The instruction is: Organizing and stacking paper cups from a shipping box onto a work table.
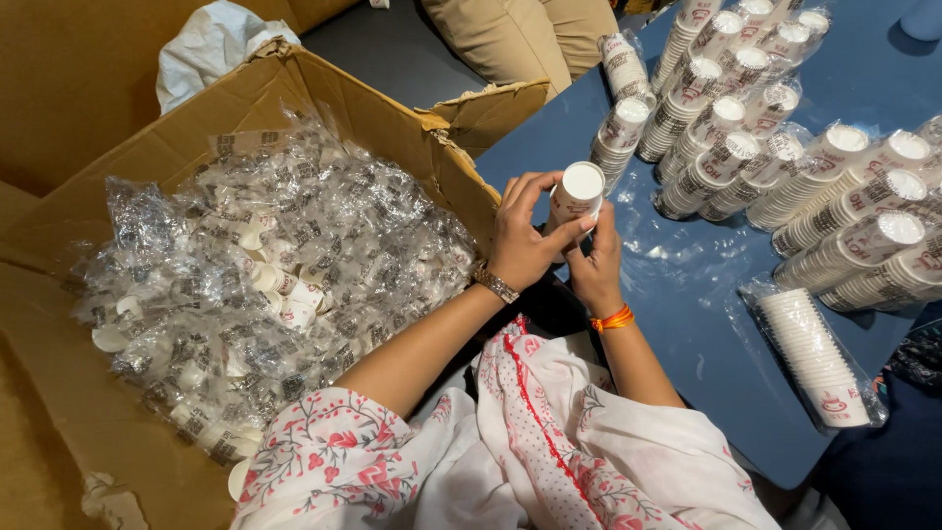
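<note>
Left hand (522, 240) and right hand (596, 265) clasping a white paper cup stack (576, 193), fingers curled around it, above a blue table (687, 324), cardboard box (392, 118) of wrapped cups alongside.

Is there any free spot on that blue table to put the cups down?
Yes: bare blue table lies between the hands' cup stack, the upright wrapped stacks and the lying sleeve. The far right side is crowded; the cardboard box is full.

We see an open brown cardboard box (245, 98) off the table's left edge, stuffed with clear plastic sleeves (255, 255); a clear-wrapped cup stack (819, 358) lies near its right edge.
</note>
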